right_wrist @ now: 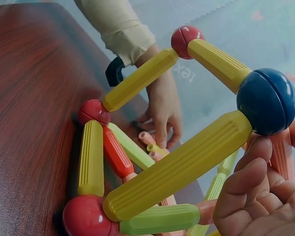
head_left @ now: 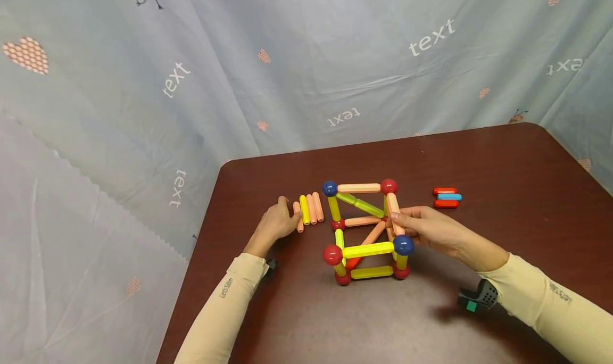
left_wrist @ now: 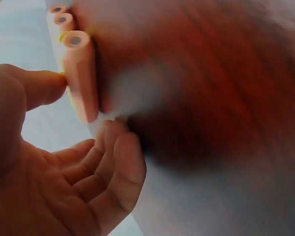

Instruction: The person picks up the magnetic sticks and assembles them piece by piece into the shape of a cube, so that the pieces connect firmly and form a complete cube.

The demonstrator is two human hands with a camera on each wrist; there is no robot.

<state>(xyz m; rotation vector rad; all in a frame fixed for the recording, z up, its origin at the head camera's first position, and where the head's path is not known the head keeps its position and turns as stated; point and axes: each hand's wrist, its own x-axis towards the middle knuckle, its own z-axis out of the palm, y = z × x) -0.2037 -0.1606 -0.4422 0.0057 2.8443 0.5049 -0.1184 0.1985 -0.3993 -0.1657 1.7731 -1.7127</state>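
A box-shaped frame of magnetic rods [head_left: 367, 250] and red and blue balls stands on the table in front of me. My right hand [head_left: 433, 230] pinches a peach rod [head_left: 392, 204] along the frame's upper right side, just behind a blue ball [right_wrist: 267, 101]. To the left of the frame, my left hand [head_left: 276, 221] reaches to the outermost peach rod [left_wrist: 82, 73] of a row. Its thumb touches that rod's side, while the loosely bent fingers lie near the rod's far end. A yellow rod [head_left: 305, 210] and two peach rods [head_left: 312, 209] lie alongside.
Three short rods, two red and one blue [head_left: 449, 197], lie right of the frame. The dark brown table [head_left: 503, 167] has a rounded back corner at each side. A pale curtain [head_left: 287, 76] hangs behind it and along the left.
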